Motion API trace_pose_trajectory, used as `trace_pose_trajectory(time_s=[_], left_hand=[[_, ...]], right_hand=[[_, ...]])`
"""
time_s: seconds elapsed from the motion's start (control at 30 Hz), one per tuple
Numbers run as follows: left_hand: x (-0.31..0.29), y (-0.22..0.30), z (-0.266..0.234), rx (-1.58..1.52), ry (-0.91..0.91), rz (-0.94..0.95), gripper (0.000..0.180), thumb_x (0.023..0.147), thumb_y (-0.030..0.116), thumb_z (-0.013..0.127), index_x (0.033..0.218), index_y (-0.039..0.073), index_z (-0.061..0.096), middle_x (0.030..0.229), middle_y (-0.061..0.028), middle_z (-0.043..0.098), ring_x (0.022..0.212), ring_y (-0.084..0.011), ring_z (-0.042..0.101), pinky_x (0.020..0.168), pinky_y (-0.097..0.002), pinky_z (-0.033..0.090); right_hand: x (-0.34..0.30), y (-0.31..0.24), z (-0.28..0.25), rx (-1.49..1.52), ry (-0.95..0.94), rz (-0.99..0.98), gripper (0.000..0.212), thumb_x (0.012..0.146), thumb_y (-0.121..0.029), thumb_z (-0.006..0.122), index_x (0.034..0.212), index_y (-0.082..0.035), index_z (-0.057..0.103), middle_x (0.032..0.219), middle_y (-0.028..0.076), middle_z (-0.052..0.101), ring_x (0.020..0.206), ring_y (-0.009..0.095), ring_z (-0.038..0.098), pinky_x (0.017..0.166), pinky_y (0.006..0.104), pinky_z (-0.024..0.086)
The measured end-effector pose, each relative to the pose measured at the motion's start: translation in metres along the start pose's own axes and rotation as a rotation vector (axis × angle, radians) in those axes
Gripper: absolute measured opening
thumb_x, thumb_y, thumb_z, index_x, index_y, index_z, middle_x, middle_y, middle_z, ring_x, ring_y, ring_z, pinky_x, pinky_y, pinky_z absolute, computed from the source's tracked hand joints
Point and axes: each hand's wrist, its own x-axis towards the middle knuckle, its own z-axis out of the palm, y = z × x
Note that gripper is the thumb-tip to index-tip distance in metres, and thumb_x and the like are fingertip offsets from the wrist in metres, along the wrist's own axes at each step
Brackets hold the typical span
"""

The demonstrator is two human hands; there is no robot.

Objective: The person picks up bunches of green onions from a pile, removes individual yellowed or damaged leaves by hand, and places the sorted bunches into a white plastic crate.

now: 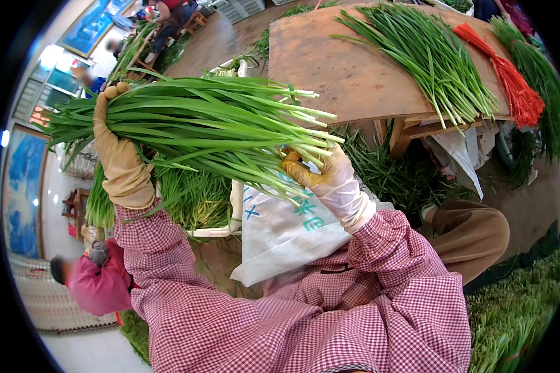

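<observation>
A large bunch of garlic chives [199,121] lies across both my hands, held up in front of my chest. Its long green leaves trail off to the left, and its pale cut stem ends point right. Around the leafy part curls my left hand [119,149] in a tan glove, its fingertips showing over the top edge. My right hand [323,183], in a stained whitish glove, has its fingers bent in around the lower stems near the cut ends. Below the bunch, a white sack with printed marks [280,239] covers my lap.
More chives [429,62] and a bundle of red ties [507,78] lie on a wooden table [330,68] at the far right. A white crate of chives [196,199] stands under the bunch. Heaps of chives [529,311] fill the lower right. A person in pink [99,280] sits at left.
</observation>
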Motion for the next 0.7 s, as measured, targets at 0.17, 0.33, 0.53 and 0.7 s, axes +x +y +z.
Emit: trace_pose_trajectory(time_s=[0.17,0.33,0.53,0.7], left_hand=[[-0.013,-0.001,0.006,0.345,-0.008,0.107,0.025,0.087,0.01,0.05,0.111,0.002,0.05,0.11,-0.0101,0.054,0.099,-0.0175,0.054,0.089,-0.0304,0.047],[-0.016,0.004,0.009,0.194,-0.022,0.102,0.024,0.091,0.016,0.043,0.11,0.004,0.053,0.106,-0.0105,0.055,0.093,-0.0181,0.056,0.087,-0.032,0.048],[-0.015,0.019,0.007,0.014,-0.124,0.059,0.021,0.091,0.017,0.043,0.102,0.003,0.055,0.103,-0.0113,0.057,0.097,-0.0172,0.055,0.089,-0.0327,0.048],[-0.006,0.019,0.009,-0.329,-0.137,-0.188,0.016,0.09,0.015,0.047,0.097,0.004,0.055,0.101,-0.0101,0.057,0.097,-0.0165,0.054,0.089,-0.0312,0.047]], right_hand=[[-0.007,-0.006,-0.002,-0.361,-0.002,0.022,0.018,0.074,-0.018,0.064,0.088,-0.006,0.063,0.083,0.01,0.062,0.072,0.024,0.059,0.066,0.0333,0.047],[-0.064,0.068,-0.059,-0.579,-0.114,0.632,0.025,0.076,-0.027,0.061,0.09,-0.006,0.063,0.085,0.012,0.063,0.072,0.027,0.061,0.066,0.036,0.049],[-0.044,0.064,-0.099,-0.318,-0.227,0.763,0.039,0.081,-0.029,0.054,0.107,0.0,0.058,0.107,0.017,0.059,0.098,0.02,0.056,0.083,0.0275,0.042],[0.021,0.035,-0.048,0.638,-0.286,0.582,0.048,0.088,-0.034,0.051,0.12,0.001,0.047,0.093,0.006,0.06,0.081,0.01,0.052,0.074,0.0228,0.041]])
